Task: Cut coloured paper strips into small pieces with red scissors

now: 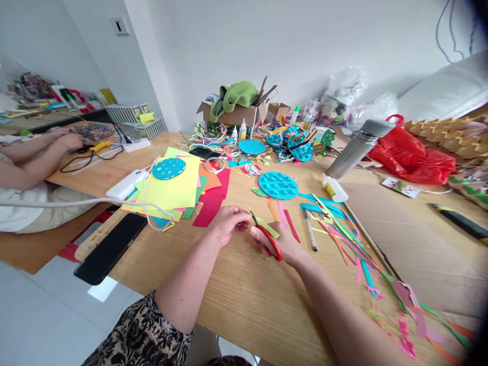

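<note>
My right hand (280,244) is closed around red-handled scissors (275,248), their dark blades pointing up and left. A yellow-green paper strip (269,228) lies along the blades and the right hand's fingers. Close by, the fingertips of my left hand (231,223) are pinched together beside the blade tips; anything between them is too small to make out. Beyond the hands, a blue oval (278,185) with raised scales and green leaf-shaped pieces rests on the table. Short orange, pink and red paper strips (292,226) lie just past the right hand.
Coloured paper sheets (175,188) are stacked at left, near a black phone (110,249) and a white power strip (127,184). To the right are a pen (310,231), a glue bottle (335,188), a metal flask (356,150) and cardboard (412,244). Another person's hands (68,140) work at far left.
</note>
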Action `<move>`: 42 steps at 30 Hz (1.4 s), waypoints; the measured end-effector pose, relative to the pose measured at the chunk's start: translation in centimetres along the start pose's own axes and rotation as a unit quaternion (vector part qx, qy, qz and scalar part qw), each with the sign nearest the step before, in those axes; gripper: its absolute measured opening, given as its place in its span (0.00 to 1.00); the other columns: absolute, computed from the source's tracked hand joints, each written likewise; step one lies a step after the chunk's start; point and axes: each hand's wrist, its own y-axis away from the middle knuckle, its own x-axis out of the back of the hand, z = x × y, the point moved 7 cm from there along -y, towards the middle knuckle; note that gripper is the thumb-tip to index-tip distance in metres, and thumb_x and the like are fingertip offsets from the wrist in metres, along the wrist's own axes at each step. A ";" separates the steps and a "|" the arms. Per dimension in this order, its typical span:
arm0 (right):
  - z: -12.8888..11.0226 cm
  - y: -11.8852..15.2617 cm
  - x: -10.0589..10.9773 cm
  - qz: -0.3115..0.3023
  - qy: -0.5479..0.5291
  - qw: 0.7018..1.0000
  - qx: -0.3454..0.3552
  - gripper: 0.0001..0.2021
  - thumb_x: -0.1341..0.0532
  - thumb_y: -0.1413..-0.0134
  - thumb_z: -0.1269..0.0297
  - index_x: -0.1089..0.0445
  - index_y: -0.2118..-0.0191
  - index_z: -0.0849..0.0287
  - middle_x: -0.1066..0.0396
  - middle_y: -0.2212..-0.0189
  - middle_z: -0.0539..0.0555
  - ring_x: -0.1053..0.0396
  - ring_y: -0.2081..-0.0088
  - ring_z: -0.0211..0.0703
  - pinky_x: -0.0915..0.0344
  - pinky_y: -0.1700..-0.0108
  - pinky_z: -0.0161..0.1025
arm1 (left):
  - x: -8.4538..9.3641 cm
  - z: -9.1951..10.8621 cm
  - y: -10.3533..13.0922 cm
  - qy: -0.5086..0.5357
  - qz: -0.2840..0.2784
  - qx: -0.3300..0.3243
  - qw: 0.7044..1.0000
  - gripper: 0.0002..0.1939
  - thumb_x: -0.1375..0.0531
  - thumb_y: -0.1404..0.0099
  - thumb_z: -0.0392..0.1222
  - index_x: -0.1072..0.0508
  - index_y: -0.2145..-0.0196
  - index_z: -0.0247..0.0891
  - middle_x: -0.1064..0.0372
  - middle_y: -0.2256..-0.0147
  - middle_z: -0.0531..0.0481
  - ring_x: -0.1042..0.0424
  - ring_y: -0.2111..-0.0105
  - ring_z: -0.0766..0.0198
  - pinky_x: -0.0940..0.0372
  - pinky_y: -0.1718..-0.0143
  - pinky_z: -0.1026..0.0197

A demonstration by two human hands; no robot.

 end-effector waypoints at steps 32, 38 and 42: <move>0.3 0.1 0.7 -0.013 0.010 1.000 -0.011 0.23 0.40 0.52 0.44 0.35 0.80 0.62 0.39 0.89 0.48 0.42 0.87 0.32 0.47 0.85 0.29 | -0.1 -0.3 0.0 0.002 -0.029 0.029 0.999 0.11 0.33 0.55 0.39 0.29 0.75 0.32 0.34 0.79 0.54 0.36 0.79 0.71 0.44 0.74 0.65; 0.8 -0.1 0.7 -0.009 0.004 1.000 -0.015 0.23 0.39 0.52 0.45 0.35 0.79 0.63 0.40 0.90 0.48 0.43 0.88 0.32 0.49 0.85 0.29 | 0.1 -0.2 -0.2 0.010 -0.014 0.007 1.000 0.10 0.34 0.55 0.38 0.28 0.75 0.32 0.34 0.79 0.54 0.36 0.79 0.72 0.43 0.73 0.65; 0.9 -0.1 0.5 -0.010 0.004 1.000 -0.015 0.24 0.40 0.52 0.44 0.34 0.79 0.64 0.39 0.90 0.49 0.43 0.88 0.32 0.49 0.85 0.29 | 0.3 0.0 -0.2 0.000 0.012 -0.009 1.000 0.08 0.35 0.54 0.37 0.28 0.76 0.32 0.33 0.79 0.53 0.37 0.79 0.72 0.43 0.73 0.65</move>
